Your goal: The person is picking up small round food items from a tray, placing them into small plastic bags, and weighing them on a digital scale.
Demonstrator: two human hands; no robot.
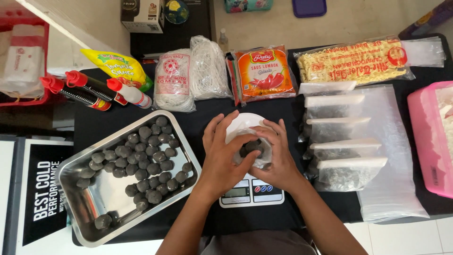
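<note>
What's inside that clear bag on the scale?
A few dark grey balls show inside the bag. The left hand and right hand cover the rest, so no count.

A small clear plastic bag (257,153) sits on a white kitchen scale (250,192) at the middle of the tabletop, its mouth held open. Inside it lie a few dark grey meatballs (252,147), round and dull, bunched together near the bag's middle.
</note>
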